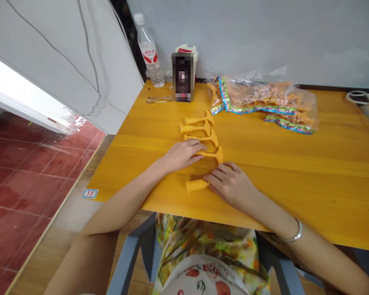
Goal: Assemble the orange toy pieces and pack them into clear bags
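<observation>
Several yellow plastic hammer-shaped pieces lie in a column on the table, heads to the right. The top one [199,119] and the second [195,128] lie untouched. Just below, a third piece [210,138] has its handle partly behind my left hand [184,154], whose fingers close on the handle of a fourth piece [218,155]. Nearest to me, a fifth piece [197,185] shows only its handle end. My right hand [229,180] is curled over its other end, hiding it.
Clear bags of orange-yellow pieces [264,98] lie at the back right. A water bottle [150,55], a phone [183,78] against a white cup [189,49], and a white cable [363,98] are along the back of the wooden table [295,164].
</observation>
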Tool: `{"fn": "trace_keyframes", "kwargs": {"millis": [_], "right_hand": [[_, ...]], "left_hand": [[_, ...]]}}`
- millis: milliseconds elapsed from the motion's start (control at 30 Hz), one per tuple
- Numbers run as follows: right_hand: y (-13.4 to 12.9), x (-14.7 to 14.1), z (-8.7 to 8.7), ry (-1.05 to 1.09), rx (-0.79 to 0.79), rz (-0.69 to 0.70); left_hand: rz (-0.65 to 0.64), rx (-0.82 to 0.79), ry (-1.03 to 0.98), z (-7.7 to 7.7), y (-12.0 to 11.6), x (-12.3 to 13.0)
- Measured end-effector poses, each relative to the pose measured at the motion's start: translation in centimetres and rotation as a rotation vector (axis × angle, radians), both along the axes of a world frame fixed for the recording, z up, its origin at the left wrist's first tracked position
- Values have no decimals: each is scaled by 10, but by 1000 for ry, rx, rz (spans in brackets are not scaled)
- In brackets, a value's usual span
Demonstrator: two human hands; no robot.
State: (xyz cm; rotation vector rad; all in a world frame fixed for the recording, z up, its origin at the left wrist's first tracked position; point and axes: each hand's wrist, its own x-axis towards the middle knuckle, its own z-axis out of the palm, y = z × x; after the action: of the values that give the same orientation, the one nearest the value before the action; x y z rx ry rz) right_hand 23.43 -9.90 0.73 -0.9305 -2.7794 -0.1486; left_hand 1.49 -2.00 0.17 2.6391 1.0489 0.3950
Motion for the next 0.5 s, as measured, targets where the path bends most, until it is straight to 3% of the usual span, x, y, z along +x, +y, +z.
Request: {"fn": "trace_keyframes", "kwargs": {"millis": [167,300,400,500], "right_hand": [[7,-14,1,-46,13,-93],[14,-14,-3,-11,-15,-152],[14,-16,-5,12,-29,-189],[12,-20,-4,31,-52,-218]], "left_hand": [[50,38,-226,4,7,-8],[230,123,-471,9,16,-20],[342,155,-538,9,21,-27],[372,169,-554,5,24,-30]]}}
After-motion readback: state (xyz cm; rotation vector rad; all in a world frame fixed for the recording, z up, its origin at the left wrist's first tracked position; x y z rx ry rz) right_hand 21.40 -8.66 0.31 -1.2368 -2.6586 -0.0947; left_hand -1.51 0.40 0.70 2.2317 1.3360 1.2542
